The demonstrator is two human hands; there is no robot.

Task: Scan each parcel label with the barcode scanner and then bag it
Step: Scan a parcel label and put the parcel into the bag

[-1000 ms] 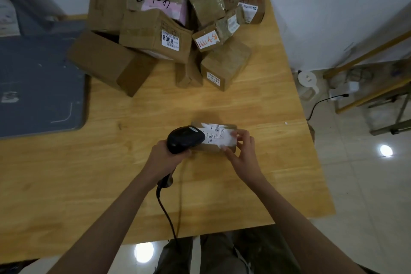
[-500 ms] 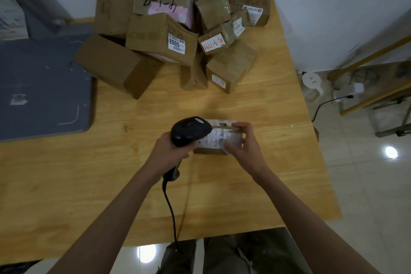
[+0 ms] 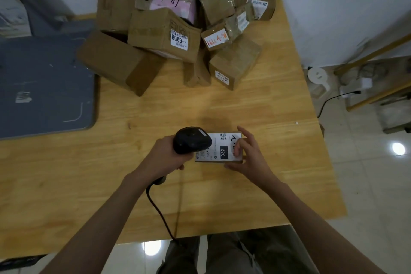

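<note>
Head view looking down on a wooden counter (image 3: 222, 104); small parcel (image 3: 224, 148) lying flat near the counter's front edge, white label (image 3: 219, 147) facing up, "032" printed on it; left hand (image 3: 164, 158) gripping the barcode scanner (image 3: 191, 139), fingers curling round the handle; scanner head sitting over the parcel's left end, covering part of the label; black cable (image 3: 159, 207) trailing from the handle back over the counter's front edge; right hand (image 3: 250, 158) holding the parcel's right end, thumb under the near edge, fingertips (image 3: 236, 148) pressing on the label, index finger lifting off straight; pile of cardboard boxes (image 3: 178, 33) sitting at the counter's far edge against the wall, well apart from the parcel; one box in the pile showing a "6008" sticker (image 3: 179, 38), another with "8-1-" in marker; grey board (image 3: 42, 82) lying off the counter's left side; tiled floor (image 3: 367, 173) to the counter's right; bag not in view.
</note>
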